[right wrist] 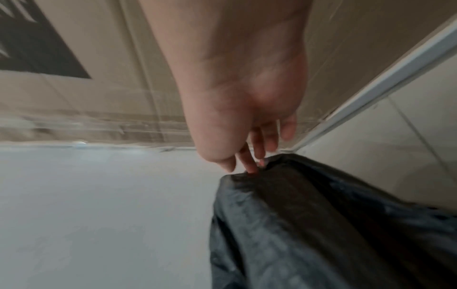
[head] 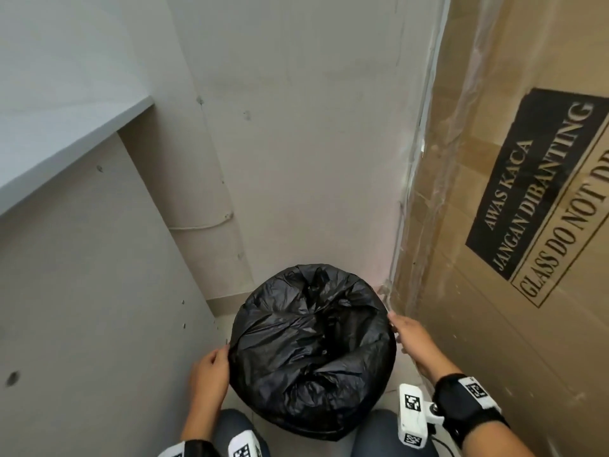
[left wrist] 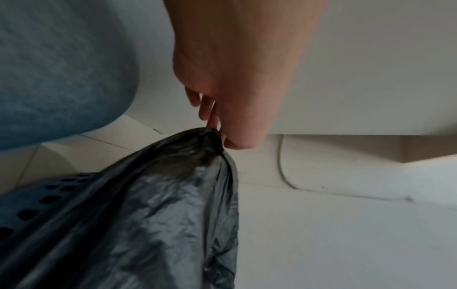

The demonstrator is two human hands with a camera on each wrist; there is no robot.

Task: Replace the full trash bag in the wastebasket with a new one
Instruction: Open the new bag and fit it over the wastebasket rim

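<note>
Head view, carton: I see a big cardboard box [head: 514, 199] standing on my right, printed "GLASS DO NOT", very near the bin.
Wall: a pale wall [head: 296, 127] stands behind the bin, with a thin cable along it.
Shelf: a white shelf [head: 66, 140] sticks out on my left, above a grey panel [head: 82, 291].
Trash bag: the black trash bag [head: 313, 351] sits in the bin on the tiled floor, between my knees and the wall, its plastic crumpled over the opening.
Wastebasket: in the left wrist view I see a blue wastebasket [left wrist: 29, 205] with square holes under the bag.
Left hand: my left hand [head: 207, 374] pinches the bag edge on its left side, thumb against fingers.
Right hand: my right hand [head: 412, 338] pinches the bag edge on the right side, close to the carton.
</note>
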